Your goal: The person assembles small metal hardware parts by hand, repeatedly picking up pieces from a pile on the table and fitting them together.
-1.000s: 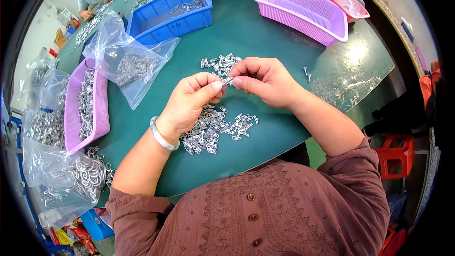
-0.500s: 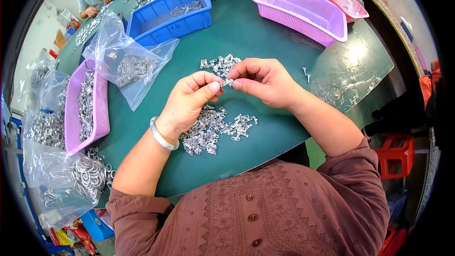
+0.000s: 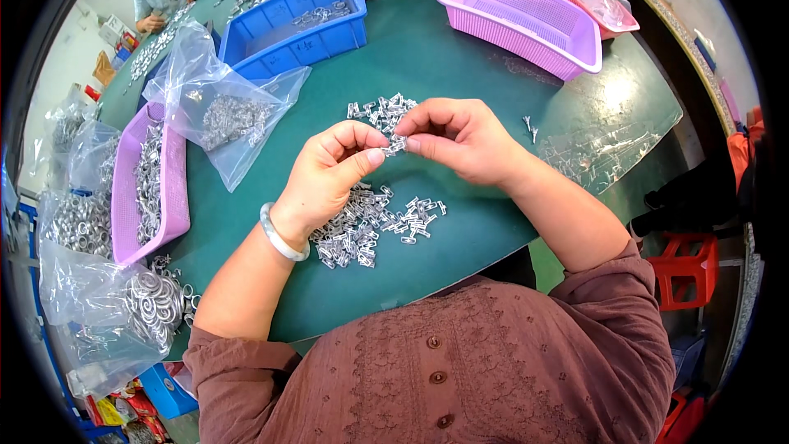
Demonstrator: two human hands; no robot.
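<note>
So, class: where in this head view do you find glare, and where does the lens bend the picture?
Head view: glare whitens the green table at its right, by the clear plastic sheet; fisheye curves the table's edge and blacks out the corners; both hands, left hand and right hand, look sharp at centre.

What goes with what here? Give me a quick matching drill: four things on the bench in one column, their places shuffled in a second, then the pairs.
Things:
1. blue bin
2. empty purple basket
3. clear bag of metal parts
4. small metal clip

Places:
A. pinched between both hands' fingers
B. far right of the green table
C. far side, left of centre
D. lying flat just in front of the blue bin

Pairs: 1-C, 2-B, 3-D, 4-A
</note>
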